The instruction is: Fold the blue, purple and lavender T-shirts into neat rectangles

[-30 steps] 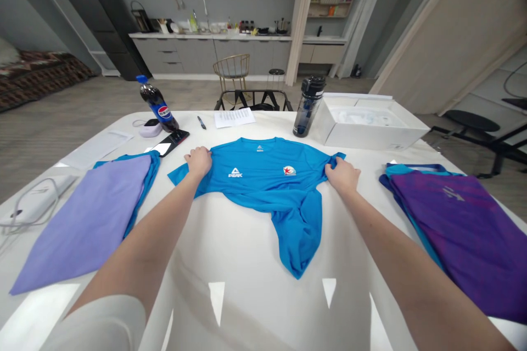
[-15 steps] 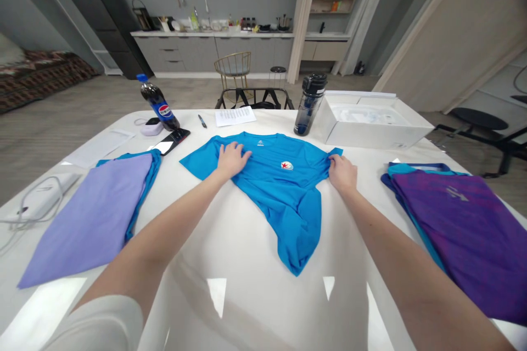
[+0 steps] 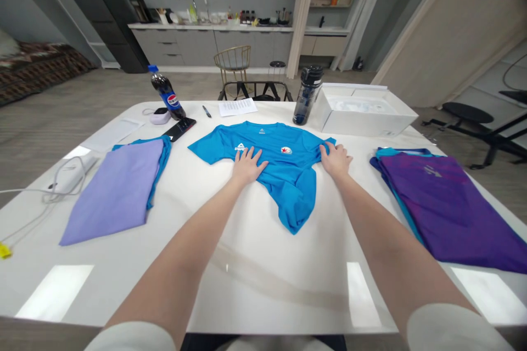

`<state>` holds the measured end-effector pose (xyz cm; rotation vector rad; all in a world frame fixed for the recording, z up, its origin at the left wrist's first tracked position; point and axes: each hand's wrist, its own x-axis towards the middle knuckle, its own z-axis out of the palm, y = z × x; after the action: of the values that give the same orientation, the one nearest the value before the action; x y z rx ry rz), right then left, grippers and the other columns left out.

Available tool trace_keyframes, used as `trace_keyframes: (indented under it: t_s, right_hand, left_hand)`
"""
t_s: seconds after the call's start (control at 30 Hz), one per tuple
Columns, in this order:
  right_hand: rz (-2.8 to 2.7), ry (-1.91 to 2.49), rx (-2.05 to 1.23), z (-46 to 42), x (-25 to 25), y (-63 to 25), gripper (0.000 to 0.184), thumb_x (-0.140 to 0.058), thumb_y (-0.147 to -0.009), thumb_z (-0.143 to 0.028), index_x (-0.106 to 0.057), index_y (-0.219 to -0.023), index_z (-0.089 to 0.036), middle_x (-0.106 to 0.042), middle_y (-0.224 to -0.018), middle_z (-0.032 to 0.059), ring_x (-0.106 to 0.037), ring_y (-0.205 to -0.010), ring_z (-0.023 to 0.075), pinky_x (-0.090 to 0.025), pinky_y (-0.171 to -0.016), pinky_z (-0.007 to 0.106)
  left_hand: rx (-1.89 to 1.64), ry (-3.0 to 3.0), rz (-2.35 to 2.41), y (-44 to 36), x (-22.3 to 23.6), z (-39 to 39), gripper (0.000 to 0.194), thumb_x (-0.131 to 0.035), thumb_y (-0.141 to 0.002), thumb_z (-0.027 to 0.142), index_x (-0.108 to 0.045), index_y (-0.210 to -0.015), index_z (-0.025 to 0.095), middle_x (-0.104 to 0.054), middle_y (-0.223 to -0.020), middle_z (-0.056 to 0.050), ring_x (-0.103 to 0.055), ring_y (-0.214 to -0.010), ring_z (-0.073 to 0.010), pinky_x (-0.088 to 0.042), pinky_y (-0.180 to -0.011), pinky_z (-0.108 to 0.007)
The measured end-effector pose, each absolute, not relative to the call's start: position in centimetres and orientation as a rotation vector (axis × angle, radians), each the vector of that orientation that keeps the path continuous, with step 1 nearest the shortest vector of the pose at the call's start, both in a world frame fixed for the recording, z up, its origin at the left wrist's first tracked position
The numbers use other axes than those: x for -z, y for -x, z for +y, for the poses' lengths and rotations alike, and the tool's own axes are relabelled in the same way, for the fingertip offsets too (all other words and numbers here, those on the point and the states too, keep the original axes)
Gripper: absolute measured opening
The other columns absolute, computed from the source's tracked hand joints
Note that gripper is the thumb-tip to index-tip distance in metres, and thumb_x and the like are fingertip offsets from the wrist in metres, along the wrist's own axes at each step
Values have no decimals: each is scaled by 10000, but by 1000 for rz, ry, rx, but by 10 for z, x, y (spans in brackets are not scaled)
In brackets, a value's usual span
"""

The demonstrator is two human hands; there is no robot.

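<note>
shirt (image 3: 267,145): collar (image 3: 262,126) pointing away, long axis left to right

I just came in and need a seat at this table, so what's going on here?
A person has both hands on a blue T-shirt lying on the white table. The left hand is spread on its front, just below a white logo; the right hand is at the right sleeve. The shirt's lower part is bunched and skewed to the right. A lavender garment lies to the left, a purple one to the right.
</note>
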<state>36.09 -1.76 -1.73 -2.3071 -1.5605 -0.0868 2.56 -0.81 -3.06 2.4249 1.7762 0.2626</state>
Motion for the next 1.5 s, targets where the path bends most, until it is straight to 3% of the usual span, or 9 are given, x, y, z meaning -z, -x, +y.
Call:
trace_keyframes:
  t_s: [0.3, 0.47, 0.63, 0.8, 0.93, 1.07, 1.2, 1.37, 1.5]
  right_hand:
    - [-1743, 2054, -193, -114, 17, -305, 473, -445, -1006, -580, -709, -1182, -229, -681, -1193, 125, -580, -1141, 307, -429, -947, 436]
    - [-1911, 1940, -343, -157, 17, -298, 280, -637, -933, -416, -703, -1100, -201, -722, -1125, 104, -651, -1038, 260, -458, -875, 333]
    - [-1909, 1856, -418, -184, 13, -293, 131, -577, -953, -298, -674, -998, -222, -743, -976, 52, -680, -890, 218, -451, -785, 294]
    - [-1701, 1958, -570, -218, -11, -286, 147, -614, -899, -313, -636, -1011, -221, -674, -746, 1, -641, -722, 205, -440, -667, 289]
    - [-1740, 1838, -928, -252, -28, -277, 279, -634, -885, -441, -605, -1065, -230, -602, -639, -44, -565, -571, 173, -413, -558, 275]
    - [-1863, 1924, -555, -266, -24, -275, 432, -608, -917, -533, -623, -1194, -202, -680, -978, 87, -657, -870, 246, -490, -733, 325]
    - [-1834, 2212, -224, -258, -8, -278, 601, -563, -946, -596, -573, -1365, -165, -564, -1300, 215, -575, -1191, 368, -485, -898, 422]
    - [-1728, 2330, -315, -238, -1, -275, 393, -624, -928, -522, -683, -1136, -193, -607, -1230, 173, -598, -1143, 338, -484, -857, 402]
    - [-1742, 2093, -454, -227, -24, -249, 189, -629, -920, -372, -692, -897, -196, -702, -952, 87, -650, -915, 248, -456, -776, 321]
  left_hand:
    - [-365, -2522, 1664, -56, 2, -43, 526, -280, -1062, 434, -532, -1472, 223, -448, -1596, -111, -331, -1506, -280, -45, -1262, -602]
    - [-444, -2500, 1298, -77, -8, -99, 535, -373, -1016, 583, -600, -1388, 272, -592, -1461, -69, -469, -1393, -268, -94, -1258, -610]
    - [-408, -2750, 975, -72, -16, -158, 657, -593, -868, 692, -629, -1347, 243, -603, -1405, -107, -503, -1330, -318, -182, -1230, -580]
    - [-394, -2781, 1043, -46, -24, -191, 222, -561, -932, 269, -695, -1097, 207, -706, -1082, -80, -629, -1096, -265, -420, -1059, -450]
    - [-617, -2510, 1191, -15, -29, -214, 198, -537, -902, 195, -667, -1048, 227, -719, -1041, -42, -663, -1004, -215, -494, -939, -359]
    - [-595, -2404, 1351, 4, -30, -243, 161, -556, -860, 206, -661, -977, 241, -732, -1036, -18, -668, -1017, -220, -475, -946, -380]
    - [-499, -2372, 1511, 7, -26, -263, 126, -558, -854, 216, -647, -940, 243, -729, -1004, -22, -661, -1014, -233, -448, -942, -402]
    - [-670, -2343, 1517, 6, -22, -274, 185, -558, -895, 232, -627, -1066, 251, -704, -1139, -24, -634, -1116, -216, -423, -995, -391]
    - [-866, -2265, 1454, 14, -31, -278, 207, -545, -911, 203, -622, -1097, 252, -686, -1170, -31, -633, -1123, -209, -443, -1009, -380]
